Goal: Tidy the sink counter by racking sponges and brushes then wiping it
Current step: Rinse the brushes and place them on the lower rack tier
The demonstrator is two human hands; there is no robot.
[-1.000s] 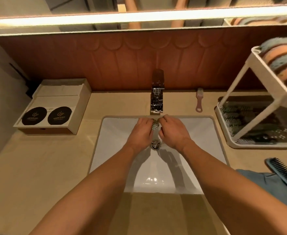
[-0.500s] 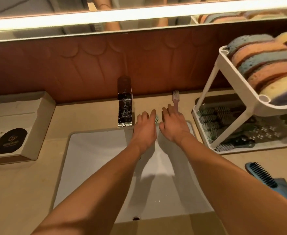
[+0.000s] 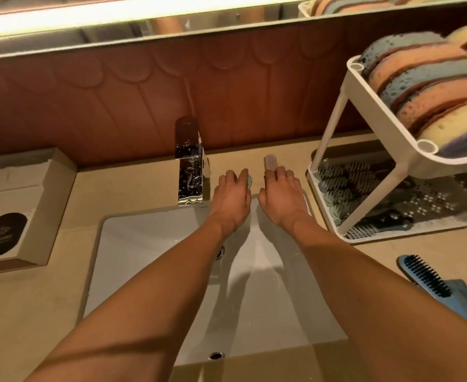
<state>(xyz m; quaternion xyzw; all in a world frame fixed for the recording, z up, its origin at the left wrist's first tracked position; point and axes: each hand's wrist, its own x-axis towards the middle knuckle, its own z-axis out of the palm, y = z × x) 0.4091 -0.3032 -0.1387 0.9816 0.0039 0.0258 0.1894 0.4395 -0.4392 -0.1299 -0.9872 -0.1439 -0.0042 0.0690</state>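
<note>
My left hand (image 3: 233,198) is over the sink's back rim, just right of the faucet, closed around a small green brush (image 3: 249,181) whose end pokes out past my fingers. My right hand (image 3: 282,194) lies flat beside it, fingers stretched over the handle of a pink brush (image 3: 270,162) that lies on the counter by the back wall. The white two-tier rack (image 3: 348,86) stands to the right, with sponges (image 3: 419,86) on the top tier and several brushes (image 3: 342,183) on the bottom. A blue brush (image 3: 425,277) rests on a blue cloth (image 3: 464,299) at the right edge.
The chrome faucet (image 3: 189,172) stands just left of my left hand. The white sink basin (image 3: 155,244) lies below my arms. A cardboard box (image 3: 47,188) with two black discs sits on the beige counter at left. A mirror and light strip run above.
Both hands have left the spot under the faucet and moved right and back to the sink's rim. The left still carries the green brush; the right has reached the pink brush.
</note>
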